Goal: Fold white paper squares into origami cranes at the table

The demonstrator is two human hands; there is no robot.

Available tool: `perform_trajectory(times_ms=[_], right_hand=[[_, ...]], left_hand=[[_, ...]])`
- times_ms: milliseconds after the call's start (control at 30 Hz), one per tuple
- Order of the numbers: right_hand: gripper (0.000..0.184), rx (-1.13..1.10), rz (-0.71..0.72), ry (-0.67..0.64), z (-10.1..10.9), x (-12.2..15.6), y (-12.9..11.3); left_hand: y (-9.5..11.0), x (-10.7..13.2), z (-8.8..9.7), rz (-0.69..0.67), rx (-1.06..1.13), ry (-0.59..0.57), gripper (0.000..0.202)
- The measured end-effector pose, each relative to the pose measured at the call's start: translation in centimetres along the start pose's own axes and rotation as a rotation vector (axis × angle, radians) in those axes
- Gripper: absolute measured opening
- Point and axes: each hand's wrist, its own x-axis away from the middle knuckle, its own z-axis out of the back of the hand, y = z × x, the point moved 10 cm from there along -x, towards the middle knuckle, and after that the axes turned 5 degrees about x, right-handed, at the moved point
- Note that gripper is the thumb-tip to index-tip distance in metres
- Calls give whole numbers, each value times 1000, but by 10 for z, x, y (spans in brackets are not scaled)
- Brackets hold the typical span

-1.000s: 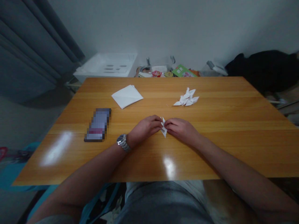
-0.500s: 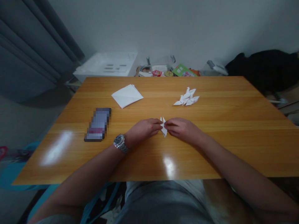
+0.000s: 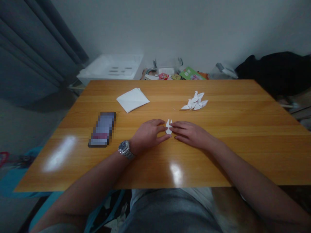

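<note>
A small folded piece of white paper (image 3: 168, 130) lies on the table in front of me, its two narrow points facing away. My left hand (image 3: 152, 133) holds its left side, with the thumb at the near edge and the fingers closed in along the side. From the right, the fingertips of my right hand (image 3: 190, 134) press on the same paper and cover part of it. Beyond my right hand sits a cluster of white origami birds (image 3: 195, 101), some overlapping. To the far left, a stack of white paper sheets (image 3: 132, 100) lies flat.
A phone (image 3: 102, 130), its picture blurred out, lies on the wooden table (image 3: 230, 113) to the left. Past the far edge are a white foam box (image 3: 116, 66), a green booklet (image 3: 191, 73) and other small items. Something black (image 3: 274, 72) is at the back right.
The near end of the folded paper, which was a point sticking out toward me, now looks short and blunt. My left thumb has come round to that near edge, and my right fingers lie flatter.
</note>
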Motion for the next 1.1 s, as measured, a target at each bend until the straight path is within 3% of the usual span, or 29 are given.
perform_trajectory(times_ms=[267, 533, 733, 1100], right_hand=[[48, 71, -22, -50, -4, -2, -4], [35, -1, -89, 86, 5, -4, 2], [19, -211, -250, 240, 7, -7, 20], [18, -428, -497, 170, -7, -2, 39]], left_hand=[[-14, 0, -6, 106, 74, 73, 30], [-23, 0, -10, 100, 181, 128, 26], [-17, -4, -12, 49, 248, 114, 24], [-14, -5, -15, 101, 458, 95, 24]])
